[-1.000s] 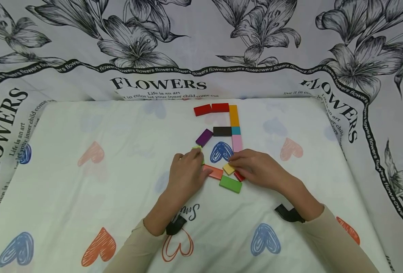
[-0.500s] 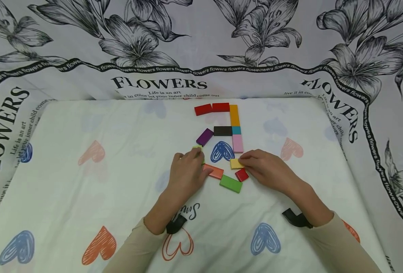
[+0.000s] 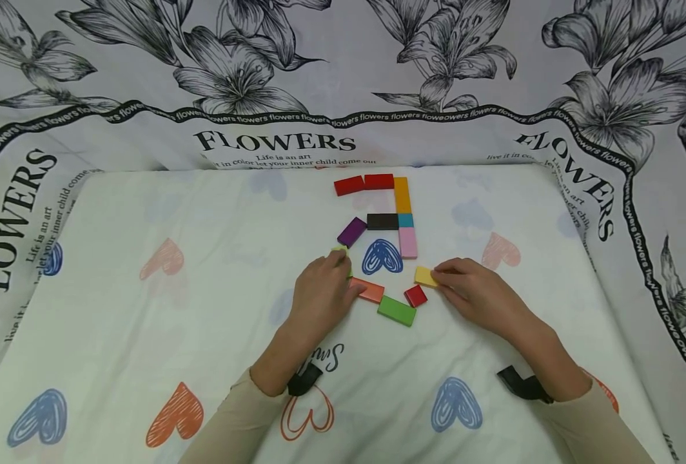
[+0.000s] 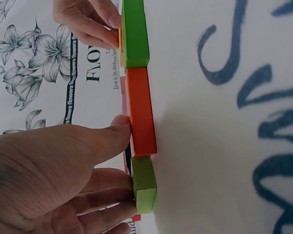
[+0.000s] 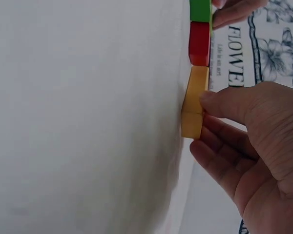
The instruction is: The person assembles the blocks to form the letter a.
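In the head view, my right hand (image 3: 485, 296) pinches a yellow block (image 3: 425, 277) between thumb and fingertips; the right wrist view shows this yellow block (image 5: 195, 100) resting low on the cloth. Just beside it lies a small red block (image 3: 416, 296), apart from it in the head view. My left hand (image 3: 323, 290) rests at the row's other side. Its thumb touches an orange block (image 4: 142, 109) and its fingers lie along a light green block (image 4: 145, 187), mostly hidden from above. A green block (image 3: 397, 310) meets the orange block's right end.
Beyond the hands, a line of blocks runs up the white cloth: purple (image 3: 351, 232), black (image 3: 382, 222), teal (image 3: 405, 220), pink (image 3: 408, 242) and amber (image 3: 403, 194). Two red blocks (image 3: 379, 182) lie at the far end. Printed hearts mark the cloth (image 3: 244, 309).
My right hand has drawn the yellow block to the right, away from the green block and out from over the red one, which now shows fully. The left hand has stayed in place.
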The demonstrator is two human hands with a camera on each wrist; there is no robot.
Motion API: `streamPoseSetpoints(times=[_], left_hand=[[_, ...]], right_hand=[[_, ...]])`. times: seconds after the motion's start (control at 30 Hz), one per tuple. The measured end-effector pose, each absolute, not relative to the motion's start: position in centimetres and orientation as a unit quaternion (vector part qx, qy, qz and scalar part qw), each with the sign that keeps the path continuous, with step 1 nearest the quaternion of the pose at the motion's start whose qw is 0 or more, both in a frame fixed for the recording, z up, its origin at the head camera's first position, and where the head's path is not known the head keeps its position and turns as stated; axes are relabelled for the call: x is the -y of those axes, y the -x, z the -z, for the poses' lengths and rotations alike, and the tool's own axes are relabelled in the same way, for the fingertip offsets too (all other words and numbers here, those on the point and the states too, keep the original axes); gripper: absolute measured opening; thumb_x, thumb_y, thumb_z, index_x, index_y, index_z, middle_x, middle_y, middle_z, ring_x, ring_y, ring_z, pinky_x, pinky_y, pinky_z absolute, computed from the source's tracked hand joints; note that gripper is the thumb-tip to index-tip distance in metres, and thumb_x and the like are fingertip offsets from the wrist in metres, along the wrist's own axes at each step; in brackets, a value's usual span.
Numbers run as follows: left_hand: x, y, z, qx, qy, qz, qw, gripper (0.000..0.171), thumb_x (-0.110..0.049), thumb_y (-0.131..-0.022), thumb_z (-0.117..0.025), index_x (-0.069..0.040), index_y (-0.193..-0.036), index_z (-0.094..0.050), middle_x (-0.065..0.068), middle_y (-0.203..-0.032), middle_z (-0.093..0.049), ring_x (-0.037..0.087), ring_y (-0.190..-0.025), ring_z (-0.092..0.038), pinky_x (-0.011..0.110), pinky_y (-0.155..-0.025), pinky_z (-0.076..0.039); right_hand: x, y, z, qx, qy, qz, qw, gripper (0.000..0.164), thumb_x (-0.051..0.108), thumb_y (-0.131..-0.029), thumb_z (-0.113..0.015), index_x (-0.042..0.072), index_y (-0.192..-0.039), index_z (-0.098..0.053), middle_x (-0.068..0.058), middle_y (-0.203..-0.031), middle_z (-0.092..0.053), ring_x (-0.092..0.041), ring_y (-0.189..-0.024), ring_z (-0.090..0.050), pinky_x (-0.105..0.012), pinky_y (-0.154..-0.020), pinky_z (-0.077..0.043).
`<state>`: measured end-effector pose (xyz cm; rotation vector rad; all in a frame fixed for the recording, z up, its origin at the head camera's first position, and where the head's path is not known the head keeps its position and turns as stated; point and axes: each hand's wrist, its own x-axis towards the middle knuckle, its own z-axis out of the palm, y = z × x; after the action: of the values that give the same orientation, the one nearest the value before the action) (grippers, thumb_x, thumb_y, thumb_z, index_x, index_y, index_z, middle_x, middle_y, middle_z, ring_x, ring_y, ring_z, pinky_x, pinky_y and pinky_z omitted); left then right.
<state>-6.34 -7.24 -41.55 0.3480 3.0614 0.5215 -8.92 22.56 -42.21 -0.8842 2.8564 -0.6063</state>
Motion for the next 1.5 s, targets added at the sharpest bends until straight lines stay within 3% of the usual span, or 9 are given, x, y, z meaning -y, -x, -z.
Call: streamPoseSetpoints(times=[0.13, 0.33, 0.57, 0.97, 1.2, 1.5], left_hand=[[7.3, 6.3, 41.6, -0.978, -0.104, -0.178, 0.020, 0.051, -0.035, -0.092, -0.083, -0.002, -0.129, -0.072, 0.013, -0.143, -0.065, 0.031, -0.116, -0.070, 0.043, -0.098, -0.062], [7.3, 6.2, 41.6, -0.978, -0.102, -0.177, 0.030, 0.053, -0.036, -0.094, -0.081, -0.001, -0.133, -0.070, 0.014, -0.146, -0.063, 0.038, -0.128, -0.067, 0.047, -0.108, -0.058], [7.2, 6.4, 41.5, -0.978, -0.109, -0.173, 0.028, 0.054, -0.036, -0.094, -0.081, -0.001, -0.133, -0.070, 0.014, -0.145, -0.064, 0.033, -0.134, -0.065, 0.046, -0.119, -0.049], [7.2, 6.4, 41.3, -0.980, -0.104, -0.169, 0.036, 0.054, -0.037, -0.094, -0.081, -0.002, -0.134, -0.070, 0.014, -0.146, -0.064, 0.034, -0.133, -0.066, 0.046, -0.116, -0.052], [7.3, 6.2, 41.2, -0.980, -0.101, -0.169, 0.036, 0.053, -0.037, -0.095, -0.080, -0.002, -0.133, -0.070, 0.014, -0.145, -0.064, 0.035, -0.130, -0.067, 0.045, -0.111, -0.056], [7.3, 6.3, 41.2, -0.978, -0.107, -0.173, 0.036, 0.053, -0.036, -0.094, -0.081, -0.001, -0.133, -0.069, 0.014, -0.144, -0.064, 0.034, -0.130, -0.067, 0.046, -0.114, -0.054]], right_hand=[[-22.8, 8.5, 42.3, -0.939, 0.268, 0.210, 0.045, 0.033, 0.008, -0.093, -0.080, 0.005, -0.125, -0.078, -0.012, -0.123, -0.075, -0.030, -0.115, -0.072, -0.048, -0.095, -0.063], [-23.0, 8.0, 42.4, -0.942, 0.251, 0.222, 0.032, 0.036, 0.006, -0.091, -0.081, 0.005, -0.127, -0.077, -0.013, -0.124, -0.074, -0.031, -0.117, -0.071, -0.049, -0.096, -0.062], [-22.7, 7.9, 42.5, -0.938, 0.274, 0.213, -0.005, 0.041, 0.007, -0.088, -0.084, 0.011, -0.128, -0.077, -0.009, -0.130, -0.074, -0.030, -0.122, -0.070, -0.050, -0.097, -0.062], [-20.7, 7.6, 42.2, -0.894, 0.398, 0.206, 0.005, 0.037, 0.009, -0.089, -0.084, 0.011, -0.125, -0.079, -0.003, -0.126, -0.076, -0.026, -0.126, -0.067, -0.049, -0.108, -0.056], [-20.4, 7.9, 42.2, -0.890, 0.421, 0.176, 0.008, 0.037, 0.012, -0.089, -0.085, 0.012, -0.125, -0.079, -0.004, -0.121, -0.076, -0.025, -0.122, -0.068, -0.047, -0.107, -0.057], [-19.9, 8.2, 42.0, -0.894, 0.410, 0.179, -0.004, 0.034, 0.014, -0.088, -0.087, 0.010, -0.121, -0.081, -0.003, -0.116, -0.078, -0.023, -0.115, -0.069, -0.044, -0.102, -0.059]])
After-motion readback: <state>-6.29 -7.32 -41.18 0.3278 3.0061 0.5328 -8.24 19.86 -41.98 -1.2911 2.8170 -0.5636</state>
